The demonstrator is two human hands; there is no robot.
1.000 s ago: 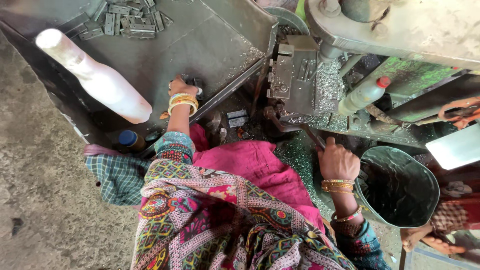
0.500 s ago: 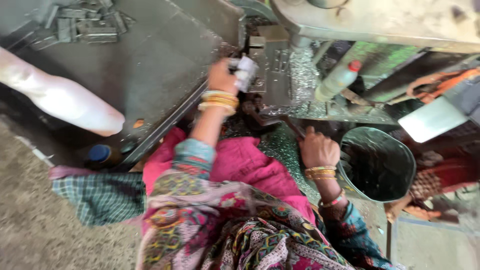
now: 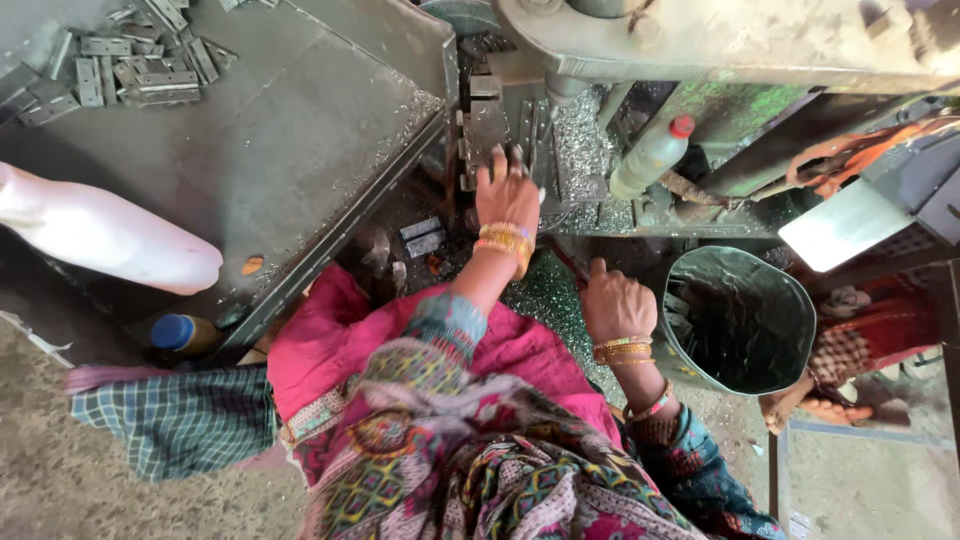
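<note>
Left hand (image 3: 508, 195) is reached far into the grey metal press fixture (image 3: 490, 130), fingers spread flat on the block; no piece can be seen held, so whether anything is pinched under the fingertips cannot be told. Right hand (image 3: 618, 305) is closed in a fist, thumb up, around what looks like a thin dark lever or rod (image 3: 566, 262) just left of the round grey metal bucket (image 3: 745, 315); the grip on it is partly hidden.

Small flat grey metal hinge pieces (image 3: 125, 70) are piled far left on the dark steel surface (image 3: 280, 170); two more small plates (image 3: 422, 237) lie near the fixture base. Bright swarf (image 3: 575, 140) is scattered around the fixture.

Judgement for a clean step:
- Piece is best seated square against the fixture stop, swarf brushed clear first.
- Fingers should be withdrawn fully from the die zone before the lever is pulled.
- Lever hand should be kept idle until the left hand is out.
- Loose sleeve and bangles (image 3: 503, 241) should be kept away from moving parts.

White plastic squeeze bottle with red cap (image 3: 650, 157) stands right of the fixture, well apart from both hands.
</note>
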